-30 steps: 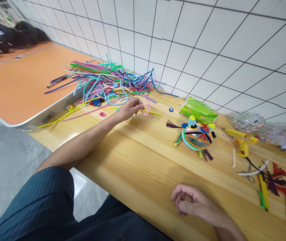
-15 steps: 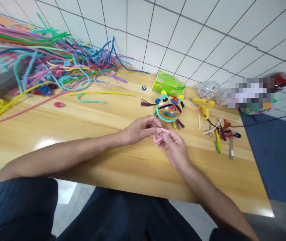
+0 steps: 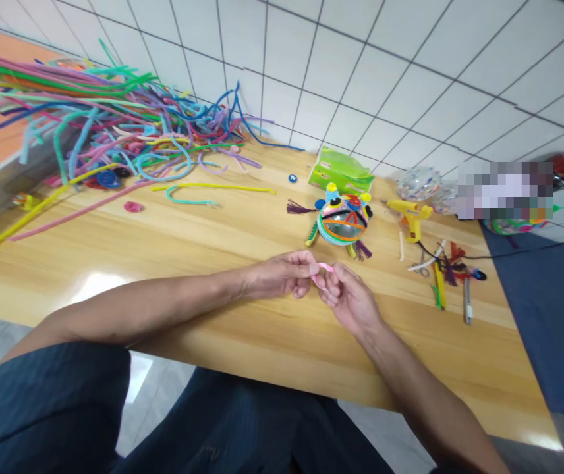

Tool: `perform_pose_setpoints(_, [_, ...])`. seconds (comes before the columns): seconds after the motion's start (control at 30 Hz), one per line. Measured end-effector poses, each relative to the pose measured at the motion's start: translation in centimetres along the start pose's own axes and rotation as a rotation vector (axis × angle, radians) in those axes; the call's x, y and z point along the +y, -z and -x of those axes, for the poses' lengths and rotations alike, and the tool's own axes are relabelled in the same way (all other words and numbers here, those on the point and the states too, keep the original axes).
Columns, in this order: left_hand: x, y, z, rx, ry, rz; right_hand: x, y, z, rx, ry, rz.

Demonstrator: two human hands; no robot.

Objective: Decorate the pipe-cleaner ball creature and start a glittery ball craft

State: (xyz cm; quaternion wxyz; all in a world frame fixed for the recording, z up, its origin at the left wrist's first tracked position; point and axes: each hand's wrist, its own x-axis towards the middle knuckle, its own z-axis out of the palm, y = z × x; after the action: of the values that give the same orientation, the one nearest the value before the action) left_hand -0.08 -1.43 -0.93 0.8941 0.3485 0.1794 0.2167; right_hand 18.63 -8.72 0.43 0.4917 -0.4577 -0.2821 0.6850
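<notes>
A short pink pipe cleaner [image 3: 326,267], bent into a loop, is stretched between my two hands over the wooden table. My left hand [image 3: 289,272] pinches one side of it between thumb and fingers. On the other side, my right hand [image 3: 352,296] grips it too, its lower fingers curled beneath the loop. Just beyond my hands stands a round decorated creature [image 3: 344,220] with button eyes, coloured pipe-cleaner bands and dark tassels. Part of the loop is hidden by my fingers.
A big heap of coloured pipe cleaners [image 3: 128,131] spreads over the back left. Behind the creature lies a green packet [image 3: 341,172]. To the right are a yellow glue gun [image 3: 410,216] with its cord, a utility knife [image 3: 468,303] and scissors [image 3: 423,268]. A blue button [image 3: 292,178] lies near the packet.
The pink loop has become narrower and flatter between my fingers. Both hands now sit slightly lower, farther from the creature. The whole view has shifted a little.
</notes>
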Motion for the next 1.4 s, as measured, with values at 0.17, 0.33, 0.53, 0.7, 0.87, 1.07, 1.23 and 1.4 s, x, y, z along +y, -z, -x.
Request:
perform_pose_setpoints(0.17, [-0.1,-0.3,0.1,-0.047,0.039,0.013,0.7,0.1,0.6,0.040,0.016,0.054])
perform_pose_setpoints(0.33, [-0.8,0.2,-0.3,-0.037,0.016,-0.092,0.9,0.0,1.0,0.087,0.012,0.085])
perform_pose_setpoints(0.53, [-0.6,1.2,-0.6,-0.136,0.010,-0.153,0.6,0.5,0.9,0.055,-0.061,0.061])
perform_pose_setpoints(0.7, [0.0,1.4,-0.6,-0.117,0.053,-0.222,0.7,1.1,0.7,-0.011,-0.114,0.103])
perform_pose_setpoints(0.87, [1.6,1.1,-0.4,-0.149,0.062,-0.416,1.1,1.2,0.6,-0.021,-0.022,0.182])
perform_pose_setpoints(1.07, [11.6,2.1,3.3,0.035,-0.018,-0.832,1.5,1.6,0.5,-0.026,0.046,0.260])
perform_pose_setpoints(1.23, [19.4,6.0,7.9,0.806,-0.355,-1.225,1.8,1.8,0.4,-0.055,0.044,0.289])
perform_pose_setpoints(1.4, [18.8,9.2,9.5,1.121,-0.314,-1.551,2.1,2.1,0.4,-0.101,0.027,0.351])
